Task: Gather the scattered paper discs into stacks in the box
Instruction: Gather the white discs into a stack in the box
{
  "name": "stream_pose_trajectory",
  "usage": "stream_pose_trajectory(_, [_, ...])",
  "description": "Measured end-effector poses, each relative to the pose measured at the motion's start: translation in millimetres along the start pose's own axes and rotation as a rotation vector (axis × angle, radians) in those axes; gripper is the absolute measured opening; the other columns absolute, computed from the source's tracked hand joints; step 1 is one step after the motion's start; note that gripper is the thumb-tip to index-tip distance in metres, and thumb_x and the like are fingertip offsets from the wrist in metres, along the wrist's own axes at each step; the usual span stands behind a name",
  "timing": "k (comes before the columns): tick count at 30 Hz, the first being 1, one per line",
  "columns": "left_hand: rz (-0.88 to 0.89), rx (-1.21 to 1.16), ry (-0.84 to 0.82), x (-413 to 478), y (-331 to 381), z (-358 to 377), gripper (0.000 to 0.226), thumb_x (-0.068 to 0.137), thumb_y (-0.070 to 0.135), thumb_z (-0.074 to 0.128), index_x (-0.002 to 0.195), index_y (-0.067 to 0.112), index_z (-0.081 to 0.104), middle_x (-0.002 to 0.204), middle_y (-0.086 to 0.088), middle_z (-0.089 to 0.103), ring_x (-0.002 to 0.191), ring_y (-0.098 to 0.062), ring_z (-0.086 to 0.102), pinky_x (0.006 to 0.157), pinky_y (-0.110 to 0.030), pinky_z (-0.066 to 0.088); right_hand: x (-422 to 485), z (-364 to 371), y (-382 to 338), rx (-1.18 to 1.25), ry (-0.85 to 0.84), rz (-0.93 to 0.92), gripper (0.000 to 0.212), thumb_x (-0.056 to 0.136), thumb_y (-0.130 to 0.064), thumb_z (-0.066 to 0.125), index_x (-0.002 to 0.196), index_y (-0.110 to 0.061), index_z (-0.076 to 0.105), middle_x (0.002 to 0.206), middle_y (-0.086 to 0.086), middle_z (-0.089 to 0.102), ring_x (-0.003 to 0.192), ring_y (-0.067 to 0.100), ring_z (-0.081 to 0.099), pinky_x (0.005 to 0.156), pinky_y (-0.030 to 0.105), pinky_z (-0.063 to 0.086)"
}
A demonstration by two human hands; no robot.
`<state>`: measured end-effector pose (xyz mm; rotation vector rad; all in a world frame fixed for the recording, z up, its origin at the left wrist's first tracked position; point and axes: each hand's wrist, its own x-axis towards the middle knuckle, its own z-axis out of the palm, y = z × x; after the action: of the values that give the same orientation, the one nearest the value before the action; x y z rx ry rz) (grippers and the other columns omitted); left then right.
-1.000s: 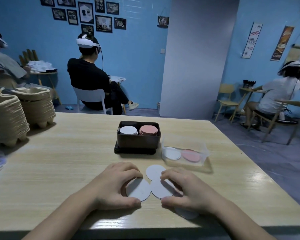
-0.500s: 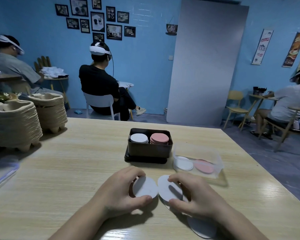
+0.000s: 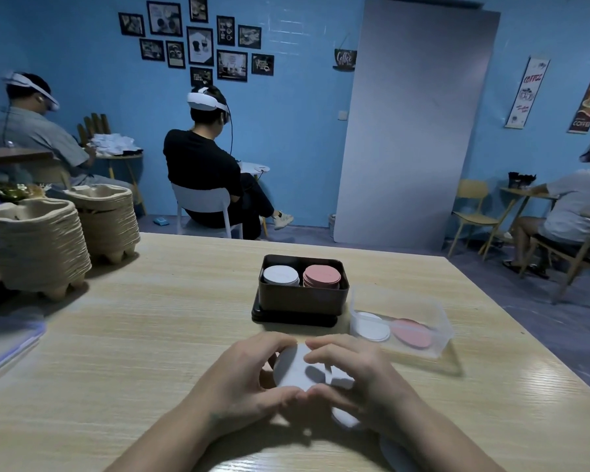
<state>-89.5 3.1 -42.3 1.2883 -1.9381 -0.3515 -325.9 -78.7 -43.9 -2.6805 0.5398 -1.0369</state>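
Left hand (image 3: 249,376) and right hand (image 3: 356,379) were both curled round a few white round paper discs (image 3: 297,369), pinched between them over the wooden table (image 3: 150,335); dark rectangular box (image 3: 300,298) sat straight ahead, its white stack (image 3: 281,274) in the left side, nearer the left hand.

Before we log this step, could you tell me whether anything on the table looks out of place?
One white disc lies loose at the table's near edge, partly under the right arm, apart from the discs gripped between the left hand and right hand. The stacks in the dark box look tidy.
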Motion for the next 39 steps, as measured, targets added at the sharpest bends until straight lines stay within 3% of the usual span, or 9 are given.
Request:
stream_pose_trajectory(3, [0.0, -0.073, 0.019, 0.4, 1.3, 0.0, 0.058, 0.08, 0.064, 0.08, 0.124, 0.031, 0.065, 0.107, 0.028, 0.06, 0.097, -0.003, 0.061, 0.065, -0.015, 0.052, -2.1, 3.9, 1.8, 0.032, 0.0, 0.006, 0.025, 0.1, -0.052, 0.061, 0.112, -0.032, 0.068, 0.131, -0.003, 0.067, 0.119, 0.005, 0.063, 0.094, 0.022, 0.053])
stream_pose_trajectory(6, [0.014, -0.094, 0.014, 0.8, 2.5, 0.2, 0.053, 0.078, 0.061, 0.082, 0.123, 0.041, 0.062, 0.111, 0.029, 0.06, 0.099, -0.004, 0.061, 0.065, -0.018, 0.054, -5.6, 6.8, 4.6, 0.06, 0.0, 0.021, 0.012, 0.101, -0.042, 0.064, 0.106, -0.032, 0.069, 0.132, -0.004, 0.065, 0.12, 0.013, 0.062, 0.093, 0.029, 0.053])
stream_pose_trajectory(10, [-0.033, -0.163, 0.039, -0.2, 0.1, 1.4, 0.055, 0.071, 0.054, 0.089, 0.114, 0.037, 0.06, 0.108, 0.023, 0.06, 0.091, -0.007, 0.06, 0.067, -0.032, 0.06, -8.4, 6.6, 7.7, 0.059, 0.024, 0.013, 0.009, 0.1, -0.036, 0.065, 0.107, -0.031, 0.069, 0.131, -0.005, 0.064, 0.119, 0.011, 0.062, 0.093, 0.024, 0.051])
stream_pose_trajectory(13, [-0.051, -0.243, 0.077, -2.0, -2.4, 1.2, 0.043, 0.072, 0.045, 0.093, 0.099, 0.033, 0.061, 0.093, 0.013, 0.061, 0.084, -0.011, 0.057, 0.061, -0.031, 0.06, -8.4, 2.3, 5.8, 0.105, 0.067, 0.036, 0.011, 0.1, -0.038, 0.065, 0.106, -0.03, 0.069, 0.13, -0.008, 0.064, 0.123, 0.005, 0.062, 0.096, 0.019, 0.049])
stream_pose_trajectory(17, [0.036, -0.188, 0.097, -2.2, -4.0, -0.9, 0.03, 0.075, 0.037, 0.093, 0.09, 0.03, 0.068, 0.09, 0.011, 0.066, 0.085, -0.016, 0.058, 0.056, -0.044, 0.058, -6.7, -0.9, 0.1, 0.152, 0.113, 0.039, 0.02, 0.099, -0.044, 0.065, 0.104, -0.026, 0.071, 0.129, -0.003, 0.067, 0.127, 0.001, 0.06, 0.1, 0.015, 0.047])
stream_pose_trajectory(23, [0.147, -0.089, 0.142, 0.6, -8.0, 0.3, 0.03, 0.075, 0.046, 0.092, 0.09, 0.036, 0.068, 0.089, 0.013, 0.065, 0.081, -0.014, 0.061, 0.06, -0.041, 0.055, -3.2, 1.8, 2.1, 0.136, 0.114, 0.023, 0.021, 0.094, -0.042, 0.073, 0.095, -0.022, 0.067, 0.135, -0.009, 0.061, 0.125, 0.002, 0.06, 0.098, 0.02, 0.05])
stream_pose_trajectory(30, [0.162, -0.016, 0.124, 2.0, -11.6, 4.7, 0.037, 0.07, 0.041, 0.093, 0.092, 0.034, 0.064, 0.091, 0.017, 0.058, 0.077, -0.01, 0.058, 0.057, -0.023, 0.053, -2.9, 5.3, 2.5, 0.102, 0.094, 0.035, 0.029, 0.091, -0.05, 0.072, 0.087, -0.024, 0.061, 0.13, -0.004, 0.063, 0.121, -0.006, 0.057, 0.09, 0.01, 0.044])
stream_pose_trajectory(34, [0.18, 0.0, 0.128, 1.6, -8.7, 4.8, 0.032, 0.076, 0.043, 0.089, 0.094, 0.032, 0.065, 0.093, 0.017, 0.059, 0.077, -0.01, 0.058, 0.059, -0.02, 0.052, -4.1, 2.8, 3.7, 0.092, 0.016, 0.058, 0.037, 0.082, -0.059, 0.078, 0.093, -0.03, 0.059, 0.137, 0.001, 0.063, 0.13, -0.003, 0.055, 0.094, 0.007, 0.041])
stream_pose_trajectory(39, [0.192, 0.043, 0.09, 1.1, -7.9, 4.8, 0.023, 0.083, 0.041, 0.084, 0.094, 0.029, 0.068, 0.099, 0.018, 0.065, 0.081, -0.007, 0.062, 0.062, -0.019, 0.052, -3.8, -8.7, 2.0, 0.149, -0.083, 0.122, 0.036, 0.078, -0.053, 0.084, 0.097, -0.031, 0.064, 0.142, -0.011, 0.057, 0.139, -0.005, 0.047, 0.096, 0.012, 0.043])
